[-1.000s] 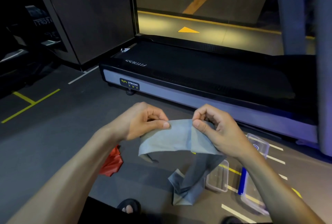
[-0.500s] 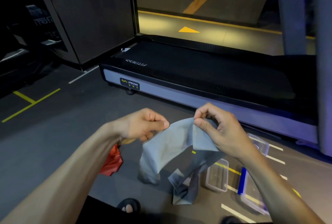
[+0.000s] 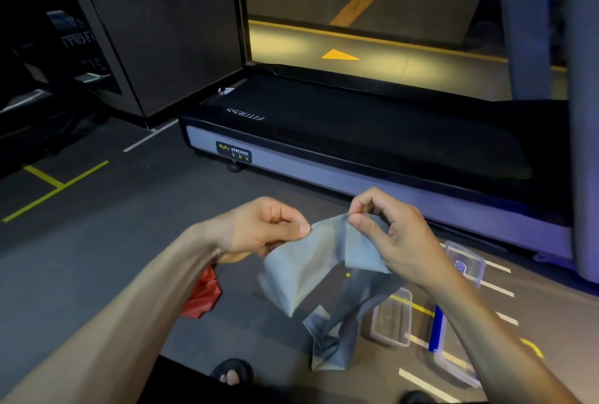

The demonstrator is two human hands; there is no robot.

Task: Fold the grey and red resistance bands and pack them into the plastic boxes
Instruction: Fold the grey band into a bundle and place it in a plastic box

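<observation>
Floor: grey gym floor (image 3: pixel 97 267) before a treadmill (image 3: pixel 372 144).
Grip: left hand (image 3: pixel 259 228) and right hand (image 3: pixel 389 235) each pinched the grey band's (image 3: pixel 311 267) top edge.
Band axis: hung downward, tail reaching the floor.

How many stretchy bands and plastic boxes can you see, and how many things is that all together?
Grey band: 1
Red band: 1
Clear plastic boxes: 3
Total: 5
</observation>
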